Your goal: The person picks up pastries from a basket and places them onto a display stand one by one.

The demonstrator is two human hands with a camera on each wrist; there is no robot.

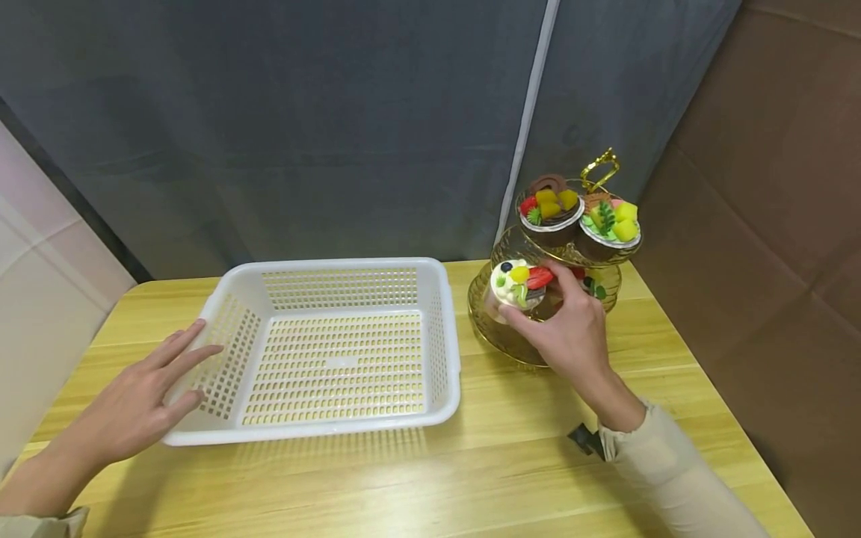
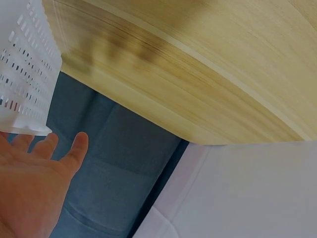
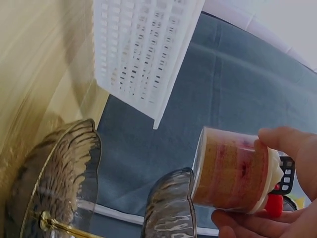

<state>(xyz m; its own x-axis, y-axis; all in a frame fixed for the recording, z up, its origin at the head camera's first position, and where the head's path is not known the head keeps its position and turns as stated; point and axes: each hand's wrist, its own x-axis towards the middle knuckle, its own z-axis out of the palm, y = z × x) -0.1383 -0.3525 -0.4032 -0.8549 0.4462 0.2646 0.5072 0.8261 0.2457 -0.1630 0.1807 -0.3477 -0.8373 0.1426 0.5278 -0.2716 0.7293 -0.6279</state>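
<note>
A dessert cup [image 1: 509,288] topped with cream and fruit is pinched between the thumb and fingers of my right hand [image 1: 574,329]. In the right wrist view its clear wall shows pink and brown cake layers [image 3: 230,171], and it is tipped beside a glass tier [image 3: 171,206]. That cup overlaps the lower tiers of the gold-rimmed tiered stand [image 1: 518,353] in the head view. My left hand [image 1: 134,407] lies at the left rim of a white perforated basket [image 1: 316,431], fingers extended over it and holding nothing. The basket's bottom shows bare.
Two more fruit-topped cups, one with chocolate [image 1: 551,217] and one with green cream [image 1: 610,228], sit on the stand's top tier under a gold handle [image 1: 601,170]. Another topped dessert [image 1: 592,287] is partly hidden behind my right hand. A grey curtain [image 1: 323,134] hangs behind the wooden table [image 1: 377,489].
</note>
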